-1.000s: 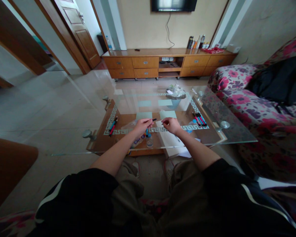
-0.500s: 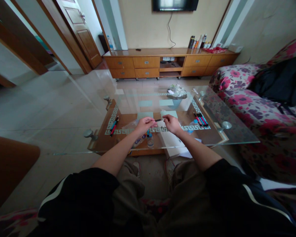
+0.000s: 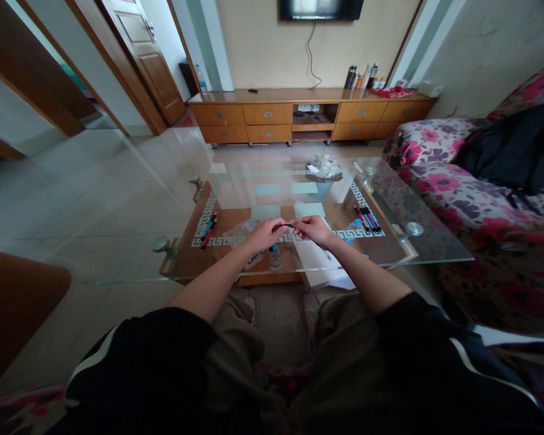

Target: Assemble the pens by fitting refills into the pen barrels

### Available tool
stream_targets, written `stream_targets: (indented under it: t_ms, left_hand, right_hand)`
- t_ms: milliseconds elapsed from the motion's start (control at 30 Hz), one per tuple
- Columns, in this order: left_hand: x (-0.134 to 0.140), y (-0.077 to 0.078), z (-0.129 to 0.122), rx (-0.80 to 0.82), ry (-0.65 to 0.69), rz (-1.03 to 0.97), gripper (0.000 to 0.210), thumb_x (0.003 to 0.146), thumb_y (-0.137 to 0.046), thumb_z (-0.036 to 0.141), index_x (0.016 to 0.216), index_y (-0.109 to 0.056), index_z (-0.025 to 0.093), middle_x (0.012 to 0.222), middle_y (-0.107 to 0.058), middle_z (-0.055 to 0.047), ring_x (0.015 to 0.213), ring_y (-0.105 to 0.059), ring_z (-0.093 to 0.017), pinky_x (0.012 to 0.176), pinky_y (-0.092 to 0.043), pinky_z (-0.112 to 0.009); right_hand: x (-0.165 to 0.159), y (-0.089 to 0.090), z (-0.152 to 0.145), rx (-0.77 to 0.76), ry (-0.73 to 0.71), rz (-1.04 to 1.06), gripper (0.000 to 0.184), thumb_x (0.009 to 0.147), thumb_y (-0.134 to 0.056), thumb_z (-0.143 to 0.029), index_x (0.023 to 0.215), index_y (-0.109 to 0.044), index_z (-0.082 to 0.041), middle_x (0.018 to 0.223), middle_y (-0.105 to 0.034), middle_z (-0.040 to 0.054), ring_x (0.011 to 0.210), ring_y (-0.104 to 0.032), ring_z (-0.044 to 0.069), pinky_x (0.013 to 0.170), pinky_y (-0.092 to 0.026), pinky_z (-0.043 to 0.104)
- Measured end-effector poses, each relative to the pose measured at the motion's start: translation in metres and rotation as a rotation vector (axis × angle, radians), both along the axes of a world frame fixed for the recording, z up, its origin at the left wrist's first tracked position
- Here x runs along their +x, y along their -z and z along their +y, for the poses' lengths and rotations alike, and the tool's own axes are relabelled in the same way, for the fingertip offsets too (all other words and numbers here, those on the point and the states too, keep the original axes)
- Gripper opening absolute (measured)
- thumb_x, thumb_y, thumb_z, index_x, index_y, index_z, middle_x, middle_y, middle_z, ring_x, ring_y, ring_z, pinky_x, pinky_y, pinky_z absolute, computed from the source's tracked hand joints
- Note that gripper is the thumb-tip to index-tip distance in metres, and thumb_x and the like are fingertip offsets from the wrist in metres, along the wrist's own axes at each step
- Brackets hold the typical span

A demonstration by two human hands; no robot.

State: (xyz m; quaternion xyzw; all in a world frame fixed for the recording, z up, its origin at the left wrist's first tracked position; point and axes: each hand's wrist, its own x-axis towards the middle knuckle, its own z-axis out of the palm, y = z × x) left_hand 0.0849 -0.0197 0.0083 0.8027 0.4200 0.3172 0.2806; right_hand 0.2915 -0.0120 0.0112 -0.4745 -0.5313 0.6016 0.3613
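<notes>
Above the middle of the glass coffee table [image 3: 236, 187], my left hand [image 3: 268, 233] pinches a short, dark pen [image 3: 289, 225], largely covered by fingers. My right hand [image 3: 315, 229] has its fingertips closed on the pen's right end, so the two hands nearly meet. Several pens with black, blue and red parts [image 3: 208, 231] lie left of my left hand. A row of similar pens [image 3: 367, 219] is to the right of my right hand.
A small clear bottle [image 3: 275, 258] and a white box [image 3: 315, 263] show through the glass near the front edge. Beyond the table stands a waste basket [image 3: 320, 184] with a bag in it. A flowered sofa [image 3: 435, 181] bounds the right side, with a black backpack [image 3: 517, 151] on it.
My right hand has moved left and closed on the pen's right end; before, a gap parted them. My left hand keeps hold of the pen. The view has shifted slightly.
</notes>
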Motion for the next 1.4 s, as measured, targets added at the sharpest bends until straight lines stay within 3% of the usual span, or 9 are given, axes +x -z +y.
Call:
stream_targets:
  t_ms: [133,367,933,1233,1400]
  left_hand:
    - [0.003,-0.006,-0.004,-0.004,0.041,-0.021,0.027,0.095,-0.048,0.038,0.089,-0.065,0.018,0.073,-0.062,0.001,0.066,-0.053,-0.013,0.065,-0.038,-0.025]
    - [0.010,-0.005,-0.002,-0.231,0.054,-0.214,0.036,0.094,-0.048,0.045,0.074,-0.060,0.017,0.067,-0.062,-0.001,0.061,-0.056,-0.014,0.063,-0.042,-0.025]
    - [0.013,0.005,0.011,-0.533,0.033,-0.527,0.035,0.087,-0.059,0.046,0.070,-0.056,0.016,0.058,-0.060,-0.002,0.046,-0.049,-0.011,0.049,-0.038,-0.025]
    - [0.011,-0.001,0.009,-0.698,-0.024,-0.665,0.029,0.081,-0.061,0.038,0.065,-0.048,0.018,0.052,-0.056,-0.002,0.044,-0.047,-0.011,0.045,-0.032,-0.025]
    - [0.006,-0.003,0.009,-0.662,-0.122,-0.674,0.030,0.084,-0.057,0.038,0.064,-0.045,0.019,0.053,-0.057,-0.003,0.043,-0.047,-0.010,0.046,-0.032,-0.025]
  right_hand:
    - [0.003,0.005,0.002,-0.030,0.001,0.046,0.044,0.069,-0.080,-0.055,0.075,-0.070,-0.013,0.068,-0.070,0.0051,0.050,-0.051,0.007,0.042,-0.037,0.018]
    - [0.004,0.006,0.005,-0.014,-0.011,0.098,0.046,0.062,-0.084,-0.056,0.072,-0.070,-0.013,0.067,-0.069,0.0041,0.051,-0.052,0.007,0.047,-0.041,0.020]
    - [-0.010,-0.013,0.001,0.238,0.069,0.033,0.044,0.057,-0.085,-0.054,0.076,-0.073,-0.015,0.065,-0.068,0.0013,0.057,-0.053,0.010,0.055,-0.044,0.025]
    - [-0.012,-0.013,0.002,0.298,0.120,-0.005,0.036,0.056,-0.085,-0.042,0.077,-0.072,-0.015,0.075,-0.071,0.0030,0.066,-0.060,0.013,0.068,-0.050,0.029]
    - [0.004,-0.006,0.012,0.317,0.226,-0.002,0.032,0.063,-0.080,-0.034,0.087,-0.072,-0.015,0.086,-0.073,0.0050,0.077,-0.064,0.015,0.076,-0.053,0.030]
